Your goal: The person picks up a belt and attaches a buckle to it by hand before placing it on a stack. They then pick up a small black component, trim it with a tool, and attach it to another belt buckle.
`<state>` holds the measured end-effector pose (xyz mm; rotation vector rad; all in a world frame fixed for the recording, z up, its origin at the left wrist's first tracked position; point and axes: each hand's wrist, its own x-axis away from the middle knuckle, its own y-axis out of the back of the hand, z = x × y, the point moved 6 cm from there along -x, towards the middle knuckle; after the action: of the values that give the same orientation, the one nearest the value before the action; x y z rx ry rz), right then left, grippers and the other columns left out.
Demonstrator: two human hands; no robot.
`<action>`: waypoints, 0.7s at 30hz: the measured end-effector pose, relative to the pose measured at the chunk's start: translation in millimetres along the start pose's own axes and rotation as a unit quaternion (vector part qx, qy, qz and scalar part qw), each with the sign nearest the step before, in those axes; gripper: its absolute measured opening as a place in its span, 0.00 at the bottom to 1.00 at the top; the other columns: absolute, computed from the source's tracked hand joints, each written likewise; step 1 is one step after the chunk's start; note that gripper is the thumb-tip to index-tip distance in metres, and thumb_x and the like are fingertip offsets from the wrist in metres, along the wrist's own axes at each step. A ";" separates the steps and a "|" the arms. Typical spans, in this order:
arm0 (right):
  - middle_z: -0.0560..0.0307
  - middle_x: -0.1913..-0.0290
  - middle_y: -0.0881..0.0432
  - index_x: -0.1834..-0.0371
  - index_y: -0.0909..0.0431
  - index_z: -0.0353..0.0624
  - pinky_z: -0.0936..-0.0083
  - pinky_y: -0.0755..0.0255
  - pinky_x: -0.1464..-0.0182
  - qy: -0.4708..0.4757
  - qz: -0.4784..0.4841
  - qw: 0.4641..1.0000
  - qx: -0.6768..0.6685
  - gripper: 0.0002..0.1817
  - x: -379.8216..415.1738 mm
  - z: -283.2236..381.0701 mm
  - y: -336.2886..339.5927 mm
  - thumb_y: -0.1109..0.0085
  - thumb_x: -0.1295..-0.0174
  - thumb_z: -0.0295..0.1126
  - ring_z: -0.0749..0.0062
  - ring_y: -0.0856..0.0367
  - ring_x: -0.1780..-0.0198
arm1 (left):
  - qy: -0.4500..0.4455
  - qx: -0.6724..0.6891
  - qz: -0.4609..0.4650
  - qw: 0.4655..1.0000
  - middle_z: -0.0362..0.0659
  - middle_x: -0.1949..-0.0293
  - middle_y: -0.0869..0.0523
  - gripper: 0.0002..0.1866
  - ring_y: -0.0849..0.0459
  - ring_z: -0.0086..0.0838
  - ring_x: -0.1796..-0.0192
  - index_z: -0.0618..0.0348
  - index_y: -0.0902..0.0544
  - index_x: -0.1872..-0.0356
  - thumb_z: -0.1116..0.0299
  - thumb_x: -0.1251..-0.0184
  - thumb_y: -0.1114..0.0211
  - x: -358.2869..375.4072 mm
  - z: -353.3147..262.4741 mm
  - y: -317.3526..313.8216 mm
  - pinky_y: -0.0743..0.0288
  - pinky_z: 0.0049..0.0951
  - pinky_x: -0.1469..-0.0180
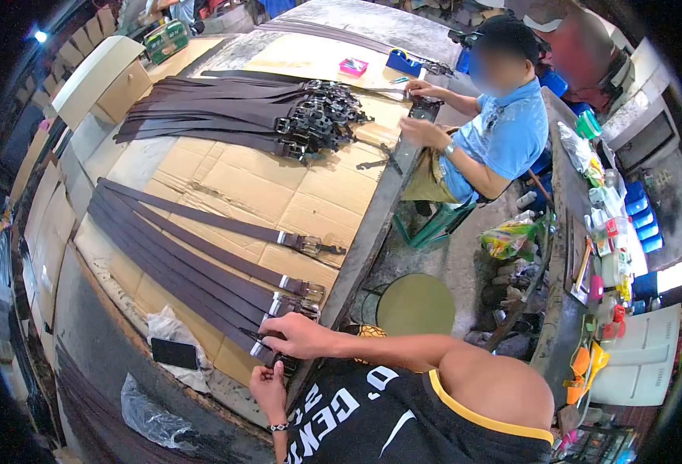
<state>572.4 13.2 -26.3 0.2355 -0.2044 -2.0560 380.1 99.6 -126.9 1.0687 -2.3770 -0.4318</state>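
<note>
Several dark brown belts [194,267] fan out over the cardboard-covered table, their metal buckles near its edge. My right hand [298,336] is closed at the buckle end of the nearest belt, with a small black piece by the fingertips. Just below it, my left hand [268,389] has its fingers pressed together at the same buckle end; what it grips is too small to make out. One belt [225,222] lies apart from the others, farther up the cardboard. White bands wrap the belts beside the buckles.
A large belt pile [225,112] lies farther back. Across the corner a person in a blue shirt [503,131] sits at the table. A phone [175,353] rests on a cloth at the left, near a plastic bag [151,414]. A round stool [416,305] stands beside the table.
</note>
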 end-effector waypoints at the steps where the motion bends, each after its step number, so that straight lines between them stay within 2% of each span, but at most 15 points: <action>1: 0.45 0.73 0.16 0.52 0.21 0.34 0.64 0.22 0.60 0.000 -0.001 1.000 0.003 0.12 0.0 0.6 0.4 0.41 0.32 0.31 0.55 0.14 0.69 | -0.020 0.003 -0.005 1.000 0.40 0.78 0.18 0.18 0.25 0.18 0.77 0.62 0.26 0.74 0.65 0.35 0.26 0.5 -3.1 2.2 0.34 0.23 0.75; 3: 0.45 0.73 0.16 0.52 0.21 0.34 0.64 0.22 0.61 0.000 -0.004 1.000 0.010 0.12 0.0 2.8 4.3 0.42 0.32 0.30 0.56 0.14 0.69 | -0.059 0.008 -0.014 0.998 0.40 0.75 0.16 0.16 0.24 0.17 0.76 0.61 0.26 0.73 0.68 0.32 0.28 1.9 -15.9 8.0 0.35 0.22 0.75; 6: 0.45 0.73 0.16 0.52 0.20 0.33 0.64 0.22 0.61 -0.040 0.011 0.999 -0.015 0.11 0.4 1.7 8.8 0.43 0.32 0.30 0.56 0.14 0.69 | 0.014 0.107 -0.012 0.994 0.41 0.70 0.14 0.11 0.21 0.18 0.74 0.61 0.27 0.67 0.71 0.30 0.31 7.4 -31.3 16.1 0.30 0.20 0.73; 7: 0.47 0.72 0.15 0.52 0.20 0.33 0.65 0.22 0.61 -0.048 0.014 0.999 -0.021 0.12 1.0 2.4 10.0 0.43 0.32 0.30 0.61 0.14 0.69 | 0.022 0.165 -0.021 0.986 0.42 0.69 0.14 0.10 0.20 0.19 0.73 0.61 0.27 0.61 0.72 0.30 0.32 7.5 -35.8 18.0 0.27 0.21 0.72; 8: 0.45 0.71 0.15 0.53 0.20 0.34 0.64 0.21 0.61 -0.051 0.002 0.999 -0.019 0.12 1.7 -0.1 13.0 0.42 0.32 0.31 0.59 0.14 0.69 | 0.031 0.222 -0.031 0.974 0.43 0.68 0.13 0.11 0.18 0.20 0.71 0.61 0.27 0.56 0.73 0.30 0.33 7.8 -39.2 20.4 0.25 0.22 0.71; 9: 0.43 0.69 0.15 0.54 0.20 0.34 0.62 0.21 0.61 -0.052 -0.004 0.998 -0.021 0.12 1.1 -5.1 13.4 0.41 0.33 0.32 0.56 0.14 0.69 | 0.041 0.276 -0.047 0.959 0.44 0.67 0.13 0.13 0.17 0.22 0.70 0.61 0.27 0.51 0.74 0.30 0.33 8.7 -42.7 25.5 0.22 0.23 0.69; 10: 0.40 0.67 0.15 0.55 0.20 0.34 0.61 0.21 0.61 -0.050 -0.002 0.998 -0.031 0.13 -0.3 -8.0 7.2 0.40 0.34 0.33 0.54 0.14 0.69 | 0.048 0.315 -0.040 0.947 0.46 0.65 0.13 0.19 0.15 0.24 0.68 0.61 0.31 0.43 0.76 0.30 0.35 9.9 -53.6 27.7 0.20 0.25 0.67; 11: 0.42 0.67 0.14 0.53 0.20 0.34 0.63 0.21 0.63 -0.046 -0.001 0.998 -0.039 0.12 1.7 -9.4 5.1 0.41 0.33 0.33 0.59 0.14 0.71 | 0.054 0.352 -0.045 0.933 0.47 0.64 0.13 0.26 0.14 0.27 0.65 0.61 0.35 0.35 0.78 0.30 0.36 11.1 -63.6 34.2 0.18 0.27 0.64; 12: 0.44 0.67 0.14 0.52 0.20 0.35 0.64 0.21 0.65 -0.040 0.007 0.998 -0.049 0.12 4.6 -10.2 3.6 0.42 0.32 0.32 0.63 0.15 0.73 | 0.023 0.394 -0.030 0.918 0.51 0.60 0.13 0.35 0.12 0.31 0.63 0.60 0.42 0.27 0.81 0.32 0.37 7.5 -60.3 41.5 0.16 0.28 0.61; 13: 0.49 0.69 0.14 0.48 0.22 0.33 0.71 0.22 0.68 -0.101 0.036 0.989 -0.103 0.14 4.0 -8.2 -0.5 0.42 0.30 0.32 0.70 0.16 0.73 | 0.014 0.417 -0.015 0.909 0.48 0.57 0.13 0.38 0.13 0.29 0.59 0.58 0.43 0.24 0.82 0.34 0.37 11.6 -83.5 47.9 0.17 0.29 0.54; 14: 0.54 0.70 0.15 0.45 0.23 0.32 0.77 0.23 0.70 -0.164 0.066 0.973 -0.147 0.16 4.5 -2.8 -2.9 0.43 0.29 0.31 0.76 0.17 0.73 | -0.003 0.426 0.001 0.904 0.48 0.55 0.13 0.39 0.13 0.29 0.55 0.58 0.42 0.24 0.83 0.35 0.37 10.1 -91.8 56.2 0.18 0.29 0.51; 16: 0.53 0.70 0.15 0.45 0.23 0.33 0.76 0.24 0.70 -0.186 0.088 0.965 -0.165 0.14 2.7 -1.2 -8.8 0.44 0.28 0.31 0.77 0.18 0.74 | -0.045 0.476 -0.010 0.878 0.52 0.51 0.13 0.35 0.13 0.33 0.50 0.63 0.36 0.27 0.87 0.36 0.39 6.0 -111.9 66.7 0.20 0.31 0.44; 18: 0.54 0.71 0.15 0.46 0.23 0.32 0.76 0.24 0.69 -0.179 0.111 0.961 -0.179 0.14 -0.4 1.3 -16.9 0.44 0.27 0.31 0.76 0.18 0.74 | -0.053 0.493 0.020 0.868 0.57 0.48 0.14 0.29 0.13 0.35 0.49 0.67 0.29 0.31 0.86 0.35 0.41 4.4 -115.0 76.5 0.21 0.32 0.41; 21: 0.54 0.70 0.16 0.46 0.23 0.30 0.76 0.24 0.66 -0.153 0.153 0.953 -0.212 0.15 -0.6 0.7 -28.7 0.43 0.27 0.31 0.76 0.18 0.71 | -0.073 0.528 0.001 0.846 0.61 0.47 0.14 0.22 0.13 0.40 0.45 0.69 0.23 0.37 0.83 0.32 0.45 -1.5 -110.1 81.7 0.22 0.37 0.37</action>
<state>548.3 27.3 -32.6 -0.3625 0.0171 -1.7661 392.7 144.2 2.2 1.4700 -2.7453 0.9737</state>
